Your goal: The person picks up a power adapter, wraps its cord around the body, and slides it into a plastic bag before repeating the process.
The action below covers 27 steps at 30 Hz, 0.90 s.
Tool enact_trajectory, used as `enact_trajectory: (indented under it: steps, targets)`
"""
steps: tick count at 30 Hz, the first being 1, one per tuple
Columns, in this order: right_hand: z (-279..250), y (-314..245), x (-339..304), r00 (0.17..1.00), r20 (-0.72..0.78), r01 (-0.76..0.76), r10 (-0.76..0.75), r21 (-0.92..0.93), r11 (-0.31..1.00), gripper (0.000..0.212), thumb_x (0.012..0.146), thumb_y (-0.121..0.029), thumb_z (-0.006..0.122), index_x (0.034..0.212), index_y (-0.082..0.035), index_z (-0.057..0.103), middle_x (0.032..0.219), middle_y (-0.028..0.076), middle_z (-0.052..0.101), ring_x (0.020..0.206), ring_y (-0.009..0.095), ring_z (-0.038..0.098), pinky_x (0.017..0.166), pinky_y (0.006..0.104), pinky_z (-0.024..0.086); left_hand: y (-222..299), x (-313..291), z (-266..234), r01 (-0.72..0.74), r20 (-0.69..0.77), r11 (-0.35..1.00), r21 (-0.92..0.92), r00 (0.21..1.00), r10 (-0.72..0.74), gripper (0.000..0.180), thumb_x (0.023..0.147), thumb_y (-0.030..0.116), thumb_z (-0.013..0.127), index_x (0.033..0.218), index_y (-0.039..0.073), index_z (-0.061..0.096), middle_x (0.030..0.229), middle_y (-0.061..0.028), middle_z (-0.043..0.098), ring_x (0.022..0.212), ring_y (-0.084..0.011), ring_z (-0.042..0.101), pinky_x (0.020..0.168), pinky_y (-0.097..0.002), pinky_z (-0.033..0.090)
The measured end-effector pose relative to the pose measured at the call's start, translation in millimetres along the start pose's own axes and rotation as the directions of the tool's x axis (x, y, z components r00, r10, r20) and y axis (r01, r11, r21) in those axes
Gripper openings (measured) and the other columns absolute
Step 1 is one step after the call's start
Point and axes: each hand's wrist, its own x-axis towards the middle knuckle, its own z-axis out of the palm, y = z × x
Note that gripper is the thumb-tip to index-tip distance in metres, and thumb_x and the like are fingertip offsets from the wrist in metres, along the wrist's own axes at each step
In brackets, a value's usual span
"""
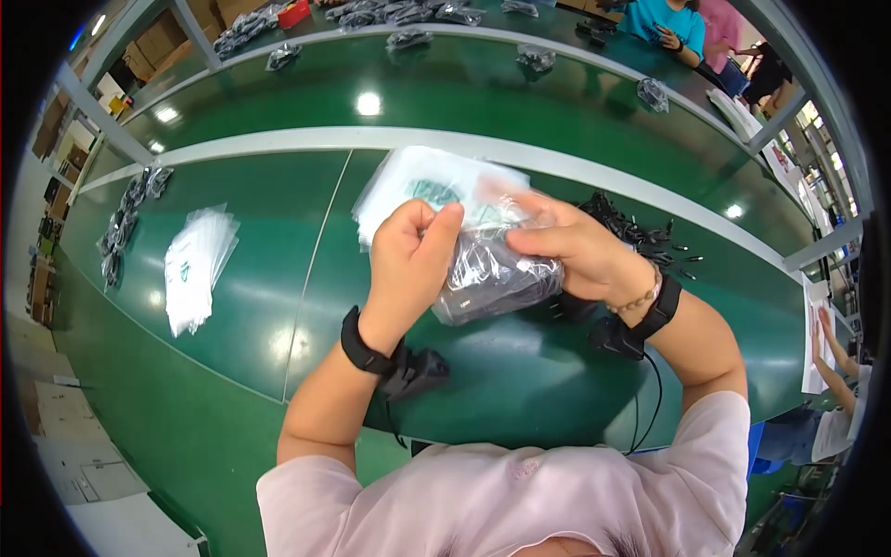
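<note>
Between my hands is a clear plastic bag (497,283) with something black and bulky inside, probably a coiled cable, though glare on the film hides its kind. My left hand (408,265) pinches the bag's upper left edge with thumb against curled fingers. On the other side, my right hand (585,246) grips the bag with its thumb on top; its fingertips are smeared by motion. Just beyond the hands lies a stack of whitish plastic bags (422,170) with green print, partly covered by them. A heap of black cables (636,232) lies right beside and beyond my right hand.
A fanned pile of flat bags (195,269) lies at left. Bagged black items (121,227) line the far left edge. A pale rail (306,139) separates my green table from a green belt (316,97) carrying several bagged items. Other people are at the upper right and right edge.
</note>
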Motion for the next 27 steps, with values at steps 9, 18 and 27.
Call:
enact_trajectory:
  steps: [9,18,27]
  targets:
    - [-133.0,-123.2,82.2,0.863,-0.311,0.001,-0.399,-0.787,0.616,0.022,0.071,-0.001,0.061,0.093,-0.001,0.065,0.082,0.004,0.064,0.076,0.01,0.057,0.072,0.022,0.044,22.8,13.9,-16.3,0.092,-0.096,0.916,-0.391,0.985,-0.14,0.014,0.089,0.013,0.051,0.096,0.001,0.049,0.07,-0.008,0.057,0.057,-0.0139,0.056,0.057,-0.0269,0.051]
    - [-368.3,-97.9,172.5,0.757,-0.011,-0.494,-0.653,-0.662,-0.563,0.024,0.076,-0.026,0.059,0.092,-0.011,0.069,0.116,0.013,0.055,0.113,0.032,0.046,0.089,0.041,0.04,-9.1,18.3,-28.0,-0.226,-0.227,0.973,-0.041,0.951,0.211,0.009,0.09,0.01,0.049,0.092,0.001,0.049,0.067,-0.0068,0.056,0.056,-0.0119,0.054,0.053,-0.0233,0.046]
    - [-242.5,-114.4,78.7,0.984,-0.098,-0.123,-0.15,-0.978,-0.167,0.063,0.08,-0.044,0.054,0.134,-0.017,0.037,0.137,0.013,0.036,0.125,0.034,0.033,0.102,0.05,0.026,-11.3,14.7,-28.9,-0.188,-0.293,0.976,-0.108,0.944,0.149,0.011,0.089,0.012,0.051,0.093,0.002,0.049,0.064,-0.0057,0.054,0.058,-0.0123,0.053,0.053,-0.0239,0.045]
